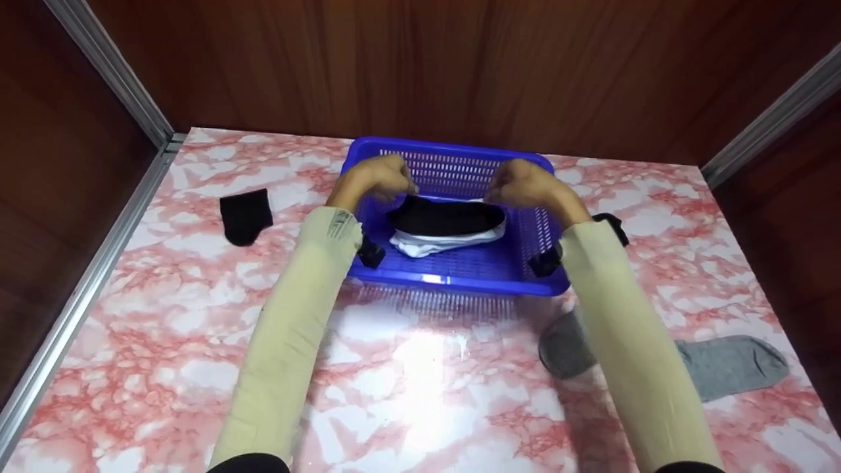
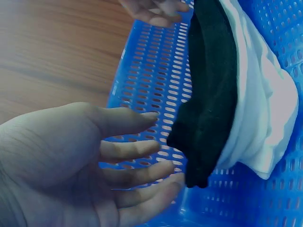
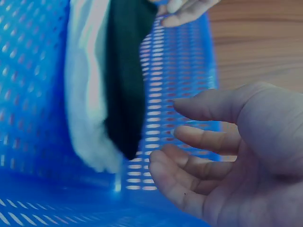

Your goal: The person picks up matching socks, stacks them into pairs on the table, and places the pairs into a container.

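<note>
A black sock [image 1: 450, 217] lies on top of folded white fabric [image 1: 427, 247] inside the blue plastic basket [image 1: 453, 284]. My left hand [image 1: 384, 177] is over the basket's left side; in the left wrist view its fingers [image 2: 132, 175] are loosely bent beside the sock's end, with nothing between them and the thumb. At the sock's other end, my right hand [image 1: 522, 184] hovers with thumb and fingers apart. The right wrist view shows a gap between those fingers [image 3: 208, 142] and the black sock [image 3: 125, 90]. Part of the white fabric is hidden under the black sock.
Another black sock [image 1: 246, 217] lies flat on the marbled table [image 1: 164, 368] at the left. Grey socks [image 1: 732, 364] lie at the right, partly behind my right sleeve. A dark item [image 1: 614, 226] shows beside my right wrist. Brown wooden panels [image 1: 427, 66] enclose the table.
</note>
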Tool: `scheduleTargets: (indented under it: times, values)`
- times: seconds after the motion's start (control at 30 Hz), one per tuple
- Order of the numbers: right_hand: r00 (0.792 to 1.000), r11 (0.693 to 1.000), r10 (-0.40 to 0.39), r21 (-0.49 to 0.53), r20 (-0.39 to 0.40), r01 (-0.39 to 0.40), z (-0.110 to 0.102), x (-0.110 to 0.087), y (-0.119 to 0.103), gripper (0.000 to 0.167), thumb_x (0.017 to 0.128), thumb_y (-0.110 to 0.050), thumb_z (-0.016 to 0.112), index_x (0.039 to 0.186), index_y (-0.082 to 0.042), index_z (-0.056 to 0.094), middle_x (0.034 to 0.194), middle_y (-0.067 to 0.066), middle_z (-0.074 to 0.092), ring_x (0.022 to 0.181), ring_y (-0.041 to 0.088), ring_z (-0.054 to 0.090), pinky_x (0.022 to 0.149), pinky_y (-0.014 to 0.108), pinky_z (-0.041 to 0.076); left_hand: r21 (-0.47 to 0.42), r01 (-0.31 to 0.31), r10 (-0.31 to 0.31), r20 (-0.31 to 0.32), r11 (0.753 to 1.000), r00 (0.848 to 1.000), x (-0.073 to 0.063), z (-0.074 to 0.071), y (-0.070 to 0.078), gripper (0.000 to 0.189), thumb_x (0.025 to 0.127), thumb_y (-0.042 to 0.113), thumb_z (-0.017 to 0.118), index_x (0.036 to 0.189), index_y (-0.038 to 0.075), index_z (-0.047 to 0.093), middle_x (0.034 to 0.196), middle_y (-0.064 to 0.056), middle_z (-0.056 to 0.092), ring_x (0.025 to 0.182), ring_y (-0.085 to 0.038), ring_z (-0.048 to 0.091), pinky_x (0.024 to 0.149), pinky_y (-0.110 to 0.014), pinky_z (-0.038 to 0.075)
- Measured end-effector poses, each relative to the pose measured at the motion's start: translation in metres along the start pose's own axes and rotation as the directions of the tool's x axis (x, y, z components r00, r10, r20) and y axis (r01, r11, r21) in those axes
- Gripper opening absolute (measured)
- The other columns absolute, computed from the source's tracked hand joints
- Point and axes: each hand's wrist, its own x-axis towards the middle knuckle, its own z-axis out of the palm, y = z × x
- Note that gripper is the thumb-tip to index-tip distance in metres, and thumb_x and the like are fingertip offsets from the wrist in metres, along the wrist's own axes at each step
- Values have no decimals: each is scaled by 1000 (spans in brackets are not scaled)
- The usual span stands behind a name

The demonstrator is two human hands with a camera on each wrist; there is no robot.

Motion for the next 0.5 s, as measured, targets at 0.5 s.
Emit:
scheduleTargets:
  times: [0.5]
  values:
    - [976,996,-56,56,-211,69,-36,-55,2,24,96,-18,70,112,0,71,108,20,75,89,12,65,86,29,50,20,-207,188,-507,978,841,-51,-16,-8,33,100,15,59,128,-2,66,124,-19,71,115,-30,64,107,-44,50]
